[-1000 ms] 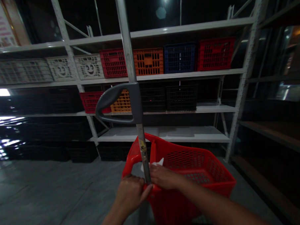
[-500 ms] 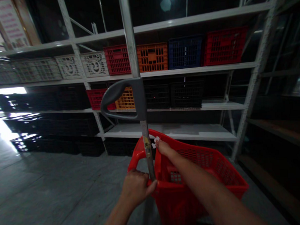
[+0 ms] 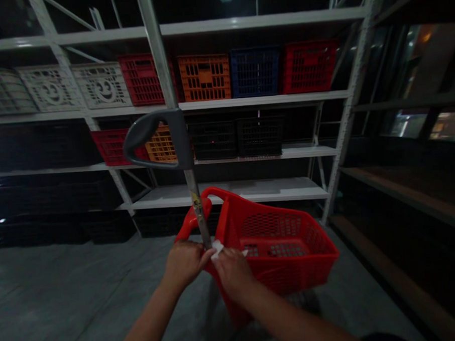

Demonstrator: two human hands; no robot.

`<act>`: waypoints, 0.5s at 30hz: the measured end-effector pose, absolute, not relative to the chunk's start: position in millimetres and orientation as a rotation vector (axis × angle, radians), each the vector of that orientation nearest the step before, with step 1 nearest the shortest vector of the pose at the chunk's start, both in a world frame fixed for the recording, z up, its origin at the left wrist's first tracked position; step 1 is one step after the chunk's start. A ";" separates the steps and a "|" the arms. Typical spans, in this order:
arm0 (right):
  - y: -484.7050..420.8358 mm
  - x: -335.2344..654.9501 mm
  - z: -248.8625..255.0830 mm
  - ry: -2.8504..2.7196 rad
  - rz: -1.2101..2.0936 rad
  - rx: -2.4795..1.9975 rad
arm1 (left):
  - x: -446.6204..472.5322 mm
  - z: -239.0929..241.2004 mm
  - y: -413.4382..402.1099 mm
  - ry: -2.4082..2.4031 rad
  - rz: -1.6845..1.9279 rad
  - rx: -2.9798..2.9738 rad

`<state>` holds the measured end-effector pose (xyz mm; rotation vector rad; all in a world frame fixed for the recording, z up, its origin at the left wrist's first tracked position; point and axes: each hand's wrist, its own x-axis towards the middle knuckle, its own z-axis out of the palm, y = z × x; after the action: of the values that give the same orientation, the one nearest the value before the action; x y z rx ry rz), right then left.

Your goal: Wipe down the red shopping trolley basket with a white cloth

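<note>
A red plastic trolley basket (image 3: 292, 260) stands on the floor in front of me, with a metal pull rod (image 3: 196, 207) rising to a grey handle (image 3: 150, 136). My left hand (image 3: 184, 263) is closed around the bottom of the rod at the basket's near rim. My right hand (image 3: 232, 273) is beside it, fingers pinched on a small white cloth or tissue (image 3: 217, 249) pressed against the rod's base.
White metal shelving (image 3: 247, 102) faces me with red, orange, blue and white crates (image 3: 204, 77) on the upper shelf and black crates (image 3: 237, 137) below. Dark shelving (image 3: 409, 192) runs along the right. Grey floor (image 3: 67, 298) lies to the left.
My right hand, which had reached up along the rod with the white cloth, has come back down to the rod's base beside my left hand. The view has shifted slightly right.
</note>
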<state>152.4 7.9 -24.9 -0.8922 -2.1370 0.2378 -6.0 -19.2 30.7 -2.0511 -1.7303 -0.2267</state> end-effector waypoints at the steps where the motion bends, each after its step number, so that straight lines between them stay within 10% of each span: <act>1: 4.6 149.3 -32.3 -2.149 0.143 -0.934 | -6.7 31.7 -17.6 -1.728 -0.221 -2.048; 15: 47.3 391.3 -144.2 -2.074 -0.397 -1.337 | -21.8 31.1 -2.5 -1.753 -0.212 -2.109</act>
<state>391.3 47.3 -144.2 -1.3370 -2.0735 -0.3974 -21.8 -2.5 31.1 -2.1089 -1.7527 -0.2120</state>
